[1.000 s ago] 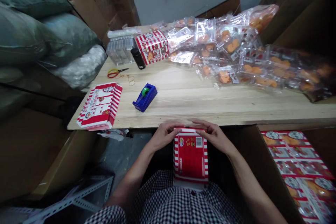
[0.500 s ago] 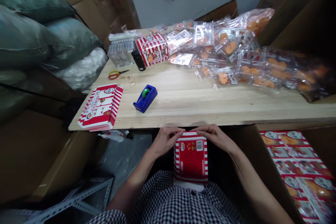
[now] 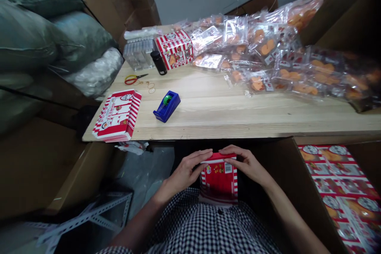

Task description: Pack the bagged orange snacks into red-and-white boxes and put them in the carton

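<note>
A red and white striped cardboard box rests against my lap, below the table's front edge, its printed side with a barcode facing up. My left hand grips its far left corner, thumb on the printed face and fingers along the far edge. On the far right corner my right hand does the same, with fingers laid over the top edge. The far end of the box is a red flap that looks folded over. Closest on the table are a blue tape dispenser and a stack of flat printed cartons.
Scissors, a black bottle, an assembled striped box and clear plastic cases stand at the back left. Clear bags of orange pieces cover the back right. A carton of packed boxes is at my right.
The box's far end has gone from a white edge to a red flap folded over. Both hands have shifted slightly lower, and their fingers now lie over that edge. The camera view has tilted slightly.
</note>
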`<state>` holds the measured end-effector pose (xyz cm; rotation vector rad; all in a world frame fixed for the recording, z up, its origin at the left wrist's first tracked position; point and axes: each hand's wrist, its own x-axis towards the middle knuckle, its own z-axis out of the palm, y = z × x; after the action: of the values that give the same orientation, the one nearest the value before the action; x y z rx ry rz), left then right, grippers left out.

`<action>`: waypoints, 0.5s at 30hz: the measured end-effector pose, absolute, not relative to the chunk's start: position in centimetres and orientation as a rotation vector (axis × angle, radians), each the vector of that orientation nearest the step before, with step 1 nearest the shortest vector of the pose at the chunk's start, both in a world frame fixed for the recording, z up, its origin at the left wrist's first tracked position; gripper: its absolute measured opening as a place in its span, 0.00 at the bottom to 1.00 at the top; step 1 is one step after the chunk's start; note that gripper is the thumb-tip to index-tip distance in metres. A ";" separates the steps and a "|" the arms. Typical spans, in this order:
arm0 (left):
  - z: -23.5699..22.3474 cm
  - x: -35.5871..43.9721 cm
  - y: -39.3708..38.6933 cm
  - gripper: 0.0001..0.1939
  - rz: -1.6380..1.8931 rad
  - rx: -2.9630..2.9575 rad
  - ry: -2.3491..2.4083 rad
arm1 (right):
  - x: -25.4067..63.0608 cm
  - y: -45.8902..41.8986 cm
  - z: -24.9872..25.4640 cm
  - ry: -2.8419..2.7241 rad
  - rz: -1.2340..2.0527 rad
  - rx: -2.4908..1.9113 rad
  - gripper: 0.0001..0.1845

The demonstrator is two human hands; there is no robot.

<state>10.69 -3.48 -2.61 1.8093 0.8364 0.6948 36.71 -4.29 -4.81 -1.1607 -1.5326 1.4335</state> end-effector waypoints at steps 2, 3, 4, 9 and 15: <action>-3.0 10.6 -3.6 0.20 0.713 1.767 0.860 | 35.9 -4.1 -4.9 -1.545 1.431 -1.140 0.15; -3.0 10.5 -3.4 0.19 0.705 1.747 0.858 | 35.5 -4.0 -4.9 -1.549 1.428 -1.134 0.14; -2.9 10.2 -2.9 0.18 0.691 1.729 0.854 | 35.2 -3.9 -4.8 -1.548 1.416 -1.135 0.13; -1.4 5.7 4.3 0.23 1.048 1.632 1.298 | 34.9 -3.2 -4.2 -1.530 1.330 -1.167 0.11; -1.4 -0.8 13.6 0.13 1.111 1.301 1.687 | 34.9 -3.4 -4.6 -1.510 1.346 -1.170 0.12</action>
<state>-0.83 13.58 -1.36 1.3009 1.6868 1.1112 34.93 -3.45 -4.60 -1.1697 -1.5103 1.3456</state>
